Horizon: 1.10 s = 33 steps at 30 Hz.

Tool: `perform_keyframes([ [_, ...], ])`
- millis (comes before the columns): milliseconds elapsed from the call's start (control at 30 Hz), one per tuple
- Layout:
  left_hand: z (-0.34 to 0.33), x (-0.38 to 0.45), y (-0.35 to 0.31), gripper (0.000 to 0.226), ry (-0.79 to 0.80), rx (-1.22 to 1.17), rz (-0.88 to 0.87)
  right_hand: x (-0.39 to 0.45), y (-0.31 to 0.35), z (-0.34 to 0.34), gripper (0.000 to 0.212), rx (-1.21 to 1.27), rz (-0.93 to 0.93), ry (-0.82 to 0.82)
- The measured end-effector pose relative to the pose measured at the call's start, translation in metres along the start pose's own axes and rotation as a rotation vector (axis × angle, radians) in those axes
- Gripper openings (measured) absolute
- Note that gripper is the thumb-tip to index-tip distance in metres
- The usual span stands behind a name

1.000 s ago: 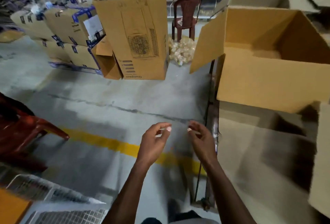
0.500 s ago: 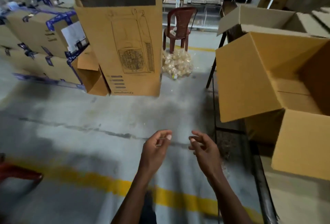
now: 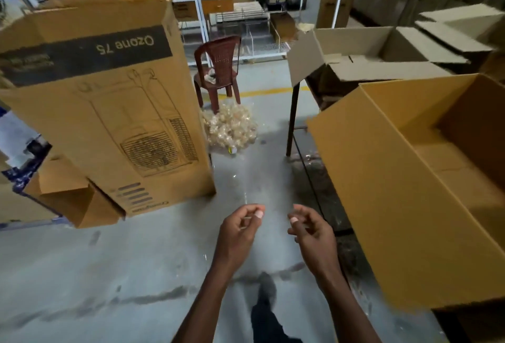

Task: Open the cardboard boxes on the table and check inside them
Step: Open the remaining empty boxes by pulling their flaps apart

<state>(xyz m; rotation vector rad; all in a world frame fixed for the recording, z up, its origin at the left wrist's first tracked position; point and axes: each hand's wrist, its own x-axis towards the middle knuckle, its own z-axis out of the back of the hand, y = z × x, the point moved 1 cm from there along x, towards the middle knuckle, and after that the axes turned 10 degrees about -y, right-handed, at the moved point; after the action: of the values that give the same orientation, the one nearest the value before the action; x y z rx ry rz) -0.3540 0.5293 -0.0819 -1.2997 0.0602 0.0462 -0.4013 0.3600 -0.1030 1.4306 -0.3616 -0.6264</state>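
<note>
Two open cardboard boxes sit on your bench (image 3: 293,113): the near open box (image 3: 404,178) at about 3 o'clock from your hands, flaps spread and its inside showing only bare cardboard floor flaps, and the far open box (image 3: 363,50) behind it at about 1 o'clock, one flap hanging out over the bench edge. One tall printed carton (image 3: 103,113) stands on the floor at your 10 o'clock, its lettering upside down, with a smaller brown box (image 3: 73,200) tucked against its lower left corner. One maroon plastic chair (image 3: 218,69) stands at 12 o'clock, and one clear bag of pale pieces (image 3: 229,127) lies on the floor just in front of it.

Your two hands hover low in front of you over the grey floor, near each other but apart. Your left hand (image 3: 240,230) has its fingers curled in, thumb and forefinger meeting; something thin and pale may lie between them, too small to tell. Your right hand (image 3: 311,230) is loosely curled with fingers relaxed and holds nothing. Neither hand touches a box; the near open box lies just to the right of your right hand, its front wall close to your wrist.
</note>
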Motion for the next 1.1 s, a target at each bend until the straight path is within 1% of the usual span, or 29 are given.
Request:
perform_keyframes([
  [133,-0.016,0.09,-0.006,0.015,0.007,-0.007,0.037,0.088,0.016,-0.038,0.025,0.014,-0.018,-0.035],
  [233,-0.028,0.159,-0.024,0.015,0.019,-0.022,0.016,0.152,0.037,-0.06,0.024,0.031,0.003,-0.062],
  [367,-0.043,0.244,-0.042,0.037,0.009,-0.079,-0.024,0.233,0.055,-0.089,0.028,-0.006,-0.009,-0.086],
  [433,-0.053,0.279,-0.051,0.041,0.009,-0.088,-0.049,0.265,0.065,-0.103,0.027,0.001,0.005,-0.105],
  [467,-0.06,0.297,-0.052,0.04,0.026,-0.092,-0.051,0.282,0.069,-0.11,0.027,0.006,0.007,-0.118],
  [567,-0.081,0.354,-0.048,0.033,0.109,-0.092,-0.042,0.329,0.077,-0.129,0.03,0.025,-0.007,-0.162],
  [767,-0.131,0.504,-0.057,0.029,0.298,-0.079,-0.099,0.433,0.103,-0.156,0.032,0.023,-0.015,-0.357],
  [933,-0.171,0.628,-0.099,0.031,0.468,-0.077,-0.213,0.511,0.139,-0.173,0.036,0.047,-0.001,-0.589],
  [1033,-0.204,0.688,-0.129,0.033,0.553,-0.049,-0.269,0.549,0.156,-0.177,0.038,0.052,-0.008,-0.69],
  [1100,-0.228,0.72,-0.148,0.028,0.618,-0.032,-0.294,0.569,0.164,-0.178,0.039,0.103,-0.029,-0.781],
])
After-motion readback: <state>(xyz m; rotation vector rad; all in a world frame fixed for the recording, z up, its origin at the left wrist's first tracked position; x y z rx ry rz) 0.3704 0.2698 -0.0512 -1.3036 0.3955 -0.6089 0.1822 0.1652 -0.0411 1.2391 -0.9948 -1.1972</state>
